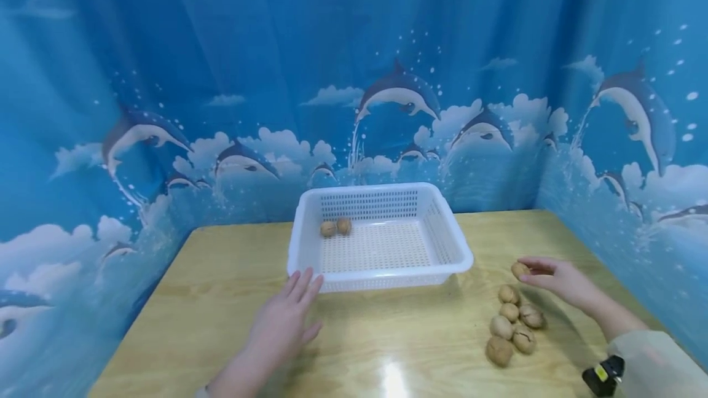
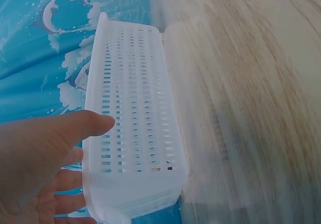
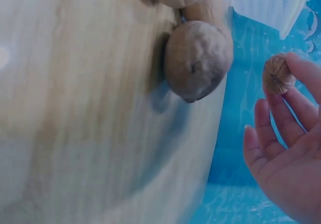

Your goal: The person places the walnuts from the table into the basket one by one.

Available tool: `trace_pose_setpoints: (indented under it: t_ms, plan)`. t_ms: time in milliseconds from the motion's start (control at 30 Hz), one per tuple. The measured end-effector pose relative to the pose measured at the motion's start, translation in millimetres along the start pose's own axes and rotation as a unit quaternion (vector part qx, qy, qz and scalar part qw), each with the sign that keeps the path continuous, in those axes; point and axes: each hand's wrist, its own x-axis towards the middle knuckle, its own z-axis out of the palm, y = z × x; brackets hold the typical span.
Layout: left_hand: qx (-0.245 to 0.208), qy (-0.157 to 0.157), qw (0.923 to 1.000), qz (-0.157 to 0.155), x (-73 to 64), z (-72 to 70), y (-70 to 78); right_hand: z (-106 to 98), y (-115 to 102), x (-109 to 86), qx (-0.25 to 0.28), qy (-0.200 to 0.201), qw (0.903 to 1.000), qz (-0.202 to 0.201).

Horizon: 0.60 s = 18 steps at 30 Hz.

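My right hand (image 1: 558, 281) pinches a walnut (image 1: 520, 271) between thumb and fingertips, raised over the table's right side. In the right wrist view the same walnut (image 3: 278, 74) shows its ridged shell. Just below and in front of that hand lies a group of several walnuts (image 1: 509, 312). At centre stands a white plastic basket (image 1: 381, 275) with slotted walls; two walnuts (image 1: 335, 227) sit inside near its left wall. My left hand (image 1: 284, 321) has its fingers extended at the basket's front left corner, thumb apart, as the left wrist view shows beside the slotted side.
The wooden table (image 1: 232, 275) carries the basket near its back edge. A blue curtain (image 1: 249, 91) printed with dolphins hangs behind and along both sides. A black device (image 1: 603, 375) is strapped at the right wrist.
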Motion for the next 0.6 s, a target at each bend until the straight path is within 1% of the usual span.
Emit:
trace_pose_setpoints:
  t_ms: [100, 267, 367, 533, 600]
  plan:
    - [-0.002, 0.004, 1.0, 0.0, 0.2, 1.2, 0.7, -5, -9, 0.6, -0.015, -0.004, 0.9998, -0.008]
    - [0.005, 0.008, 0.9999, 0.011, 2.8, 0.1, -1.0, -12, -22, 5.0, -0.035, 0.001, 0.999, -0.028]
    - [0.003, 0.006, 1.0, 0.007, 2.2, -0.2, -1.6, -13, -28, 8.8, -0.034, -0.003, 0.9989, -0.033]
    - [0.003, -0.002, 1.0, 0.001, 2.4, 1.9, -2.8, -12, -38, 10.1, -0.025, -0.004, 0.9992, -0.032]
    - [0.004, 0.0, 1.0, 0.001, 2.6, 2.2, -2.8, -12, -42, 10.6, -0.024, -0.004, 0.9992, -0.033]
